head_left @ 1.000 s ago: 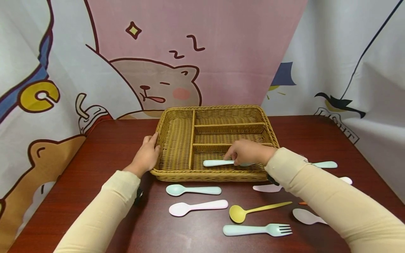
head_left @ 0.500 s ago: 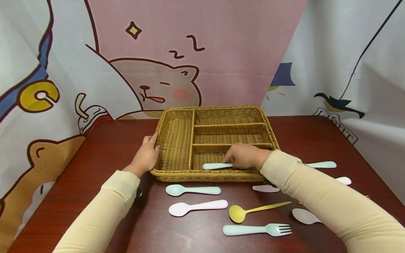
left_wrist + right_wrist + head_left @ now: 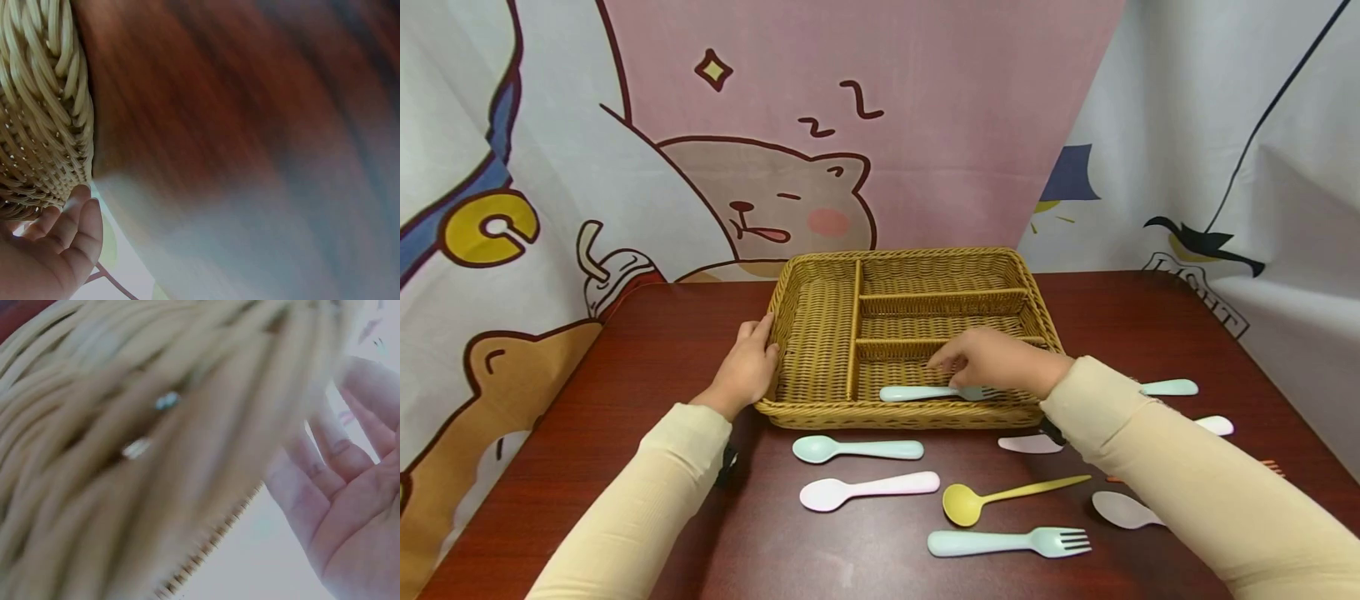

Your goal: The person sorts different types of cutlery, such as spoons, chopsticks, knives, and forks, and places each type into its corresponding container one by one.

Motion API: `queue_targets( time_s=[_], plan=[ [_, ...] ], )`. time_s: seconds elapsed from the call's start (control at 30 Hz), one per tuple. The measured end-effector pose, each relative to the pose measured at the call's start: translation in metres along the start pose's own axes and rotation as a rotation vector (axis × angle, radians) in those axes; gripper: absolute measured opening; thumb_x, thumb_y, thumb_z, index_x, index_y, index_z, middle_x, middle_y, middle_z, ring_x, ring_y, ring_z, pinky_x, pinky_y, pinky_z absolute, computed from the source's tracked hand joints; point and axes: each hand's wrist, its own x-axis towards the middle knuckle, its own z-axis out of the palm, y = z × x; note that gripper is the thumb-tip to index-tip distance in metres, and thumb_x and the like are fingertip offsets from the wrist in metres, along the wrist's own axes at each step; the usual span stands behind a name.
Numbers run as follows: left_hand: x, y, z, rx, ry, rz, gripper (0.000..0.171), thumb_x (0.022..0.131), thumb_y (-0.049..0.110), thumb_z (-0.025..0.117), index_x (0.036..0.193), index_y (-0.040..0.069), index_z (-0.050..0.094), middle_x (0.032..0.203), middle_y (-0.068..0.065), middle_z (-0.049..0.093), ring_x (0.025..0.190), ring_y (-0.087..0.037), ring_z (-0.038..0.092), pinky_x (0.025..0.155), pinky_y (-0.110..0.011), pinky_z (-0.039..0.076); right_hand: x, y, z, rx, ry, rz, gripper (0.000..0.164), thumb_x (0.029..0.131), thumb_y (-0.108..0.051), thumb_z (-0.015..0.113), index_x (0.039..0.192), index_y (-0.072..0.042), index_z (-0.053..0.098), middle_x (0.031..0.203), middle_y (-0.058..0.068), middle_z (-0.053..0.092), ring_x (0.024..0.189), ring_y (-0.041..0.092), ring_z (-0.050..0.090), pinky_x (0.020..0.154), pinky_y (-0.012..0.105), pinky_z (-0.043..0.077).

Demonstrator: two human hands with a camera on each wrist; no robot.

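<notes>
A brown wicker basket (image 3: 820, 414) with partitions stands on the table. My left hand (image 3: 745, 362) rests against its left side, with fingers (image 3: 78, 209) lying along the outer weave in the left wrist view. A light green fork (image 3: 917, 393) lies in the basket's front right compartment, tines to the right. Just above it hovers my right hand (image 3: 992, 362), fingers relaxed and spread apart, holding nothing. In the right wrist view that hand's palm (image 3: 362, 512) shows beside the blurred basket wall.
In front of the basket lie a green spoon (image 3: 857, 450), a pink spoon (image 3: 872, 487), a yellow spoon (image 3: 964, 505) and another green fork (image 3: 985, 543). Farther right, partly under the right sleeve, are a pale knife (image 3: 1030, 443), a whitish spoon (image 3: 1122, 510) and other cutlery.
The right hand lowered the green fork onto the compartment floor, then loosened its fingers and rose slightly off it. The left hand stayed at the basket's side.
</notes>
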Motion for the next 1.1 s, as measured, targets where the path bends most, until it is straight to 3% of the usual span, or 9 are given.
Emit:
queue_targets(
  time_s=[0.17,0.37,0.53,1.1],
  plan=[
    [0.0,0.0,0.0,-0.001,-0.003,-0.003,0.056,0.106,0.017,0.03,0.156,0.004,0.009,0.147,-0.025,0.022,0.13,-0.041,0.041,0.106,-0.054,0.034,-0.008,-0.001,-0.007,0.099,0.086,0.004,0.037,0.086,-0.005,0.071,0.123,-0.005,0.067,0.105,0.01,0.069,0.088,0.016,0.061,0.071,0.031,0.051],
    [-0.001,0.001,-0.001,-0.004,0.001,-0.006,0.056,0.105,0.016,0.03,0.156,0.004,0.009,0.147,-0.025,0.022,0.131,-0.042,0.04,0.106,-0.054,0.034,-0.022,-0.007,-0.011,0.179,0.149,0.005,0.039,0.088,-0.011,0.071,0.126,-0.007,0.065,0.111,0.011,0.069,0.1,0.021,0.064,0.077,0.033,0.054],
    [-0.001,0.0,-0.001,-0.005,0.004,-0.002,0.056,0.105,0.016,0.03,0.155,0.003,0.009,0.147,-0.025,0.022,0.13,-0.042,0.04,0.106,-0.054,0.034,-0.035,-0.013,-0.01,0.231,0.193,0.003,0.038,0.086,-0.013,0.073,0.123,-0.007,0.067,0.107,0.008,0.07,0.095,0.018,0.064,0.075,0.033,0.052],
    [-0.001,0.001,0.001,-0.019,0.014,0.002,0.057,0.105,0.016,0.032,0.155,0.003,0.01,0.146,-0.025,0.023,0.131,-0.041,0.039,0.107,-0.053,0.033,-0.078,-0.011,0.014,0.35,0.171,-0.014,0.037,0.085,-0.02,0.075,0.118,-0.003,0.068,0.103,0.007,0.07,0.095,0.014,0.064,0.072,0.027,0.053]
  ],
)
